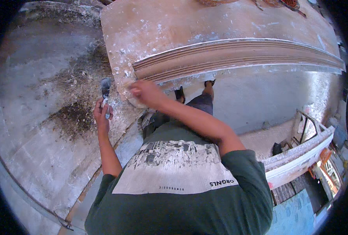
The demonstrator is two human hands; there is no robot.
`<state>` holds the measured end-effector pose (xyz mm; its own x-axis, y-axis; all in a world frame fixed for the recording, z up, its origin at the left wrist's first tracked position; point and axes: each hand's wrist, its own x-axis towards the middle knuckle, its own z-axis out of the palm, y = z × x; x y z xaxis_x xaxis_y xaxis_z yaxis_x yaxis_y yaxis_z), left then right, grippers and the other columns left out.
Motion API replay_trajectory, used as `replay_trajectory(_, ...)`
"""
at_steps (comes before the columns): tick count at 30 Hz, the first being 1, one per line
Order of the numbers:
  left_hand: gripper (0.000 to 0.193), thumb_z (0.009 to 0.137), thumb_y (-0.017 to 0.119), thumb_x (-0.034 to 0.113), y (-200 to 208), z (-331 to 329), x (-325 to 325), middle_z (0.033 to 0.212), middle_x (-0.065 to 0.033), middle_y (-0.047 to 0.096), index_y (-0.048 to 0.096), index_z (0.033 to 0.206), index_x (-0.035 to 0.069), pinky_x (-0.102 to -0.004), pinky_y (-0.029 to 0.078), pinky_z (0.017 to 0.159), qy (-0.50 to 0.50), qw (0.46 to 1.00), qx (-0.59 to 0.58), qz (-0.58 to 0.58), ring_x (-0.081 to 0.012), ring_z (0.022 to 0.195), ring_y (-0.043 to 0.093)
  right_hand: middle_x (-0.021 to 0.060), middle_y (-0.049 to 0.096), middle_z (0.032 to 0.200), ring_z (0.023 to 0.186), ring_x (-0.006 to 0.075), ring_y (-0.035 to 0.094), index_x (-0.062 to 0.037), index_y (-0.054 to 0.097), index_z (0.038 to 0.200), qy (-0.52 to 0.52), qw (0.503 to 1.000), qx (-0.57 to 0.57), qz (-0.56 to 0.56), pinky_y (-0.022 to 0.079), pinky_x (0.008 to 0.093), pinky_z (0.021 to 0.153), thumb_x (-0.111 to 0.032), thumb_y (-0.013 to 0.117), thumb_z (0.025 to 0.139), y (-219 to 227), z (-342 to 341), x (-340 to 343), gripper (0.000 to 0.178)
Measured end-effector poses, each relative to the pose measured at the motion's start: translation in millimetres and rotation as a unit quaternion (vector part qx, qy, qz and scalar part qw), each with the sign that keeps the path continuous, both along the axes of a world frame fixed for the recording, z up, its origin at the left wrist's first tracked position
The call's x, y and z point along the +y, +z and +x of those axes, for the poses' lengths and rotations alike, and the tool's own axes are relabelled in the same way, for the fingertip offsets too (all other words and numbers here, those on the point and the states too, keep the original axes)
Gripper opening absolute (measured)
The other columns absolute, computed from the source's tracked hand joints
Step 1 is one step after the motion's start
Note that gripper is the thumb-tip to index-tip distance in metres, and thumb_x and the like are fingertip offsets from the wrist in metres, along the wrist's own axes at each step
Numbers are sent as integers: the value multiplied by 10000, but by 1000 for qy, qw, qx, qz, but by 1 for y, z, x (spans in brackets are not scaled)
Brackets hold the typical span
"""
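At the near left corner of the desk (127, 43), right hand (146, 94) is just beside the left end of the long ribbed moulding (236, 56). That's the relation to watch: end of the piece lies just up and away from the right fingers, with the rest running off to the right.

Moulding lies on the desk near the person's side, ribs lengthwise, long axis roughly left-right across the view. It shows as an arch; can't separate lens bend from any real curve.

Right forearm reaches in from the right, crossing the body to the left, so the right hand is the nearer one. Right fingers are curled and blurred; can't tell if anything is in them, or if they touch the desk or the moulding.

Left hand (101, 113) is farther out, left of the desk edge, grasping a scraper (106, 87) by the handle. Blade points away from the person, roughly crosswise to the moulding. Gap from blade to desk edge looks small in view; height difference unclear.

White specks and crumbs (123, 58) are scattered on the desk beside that left end.
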<state>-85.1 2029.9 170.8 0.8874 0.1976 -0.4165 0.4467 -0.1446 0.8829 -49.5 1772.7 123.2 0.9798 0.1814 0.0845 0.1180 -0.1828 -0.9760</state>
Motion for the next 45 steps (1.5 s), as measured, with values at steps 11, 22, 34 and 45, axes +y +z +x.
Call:
replay_trajectory(11,193,902,655,147,-34,40,0,881,-45,686,618,1056,36,-203,355,429,-198,979,28,40,-46,536,498,76,676,890,810,242,635,-50,648,917,-249,938,-131,-205,500,368,710,-59,572,881,26,-34,-282,86)
replay_trajectory(22,229,912,642,131,-73,95,-148,864,-14,674,631,1121,37,-211,433,563,-367,930,20,8,-56,664,557,102,722,803,714,125,668,-67,745,839,-484,847,59,-212,523,307,643,-174,661,839,1,-51,-446,136)
replay_trajectory(34,276,860,677,103,-69,114,-346,999,-58,653,639,1119,18,-301,444,899,-442,881,-97,139,-155,955,590,35,724,894,804,126,651,-66,715,885,-375,924,69,-18,526,306,751,-159,713,819,-28,-48,-590,114)
replay_trajectory(45,286,901,649,137,-71,130,-534,1126,-103,652,625,1154,7,-322,445,965,-438,879,-57,179,-180,1072,597,152,695,870,824,313,663,-87,703,888,-297,941,101,-127,505,420,769,-344,552,849,-8,48,-659,301)
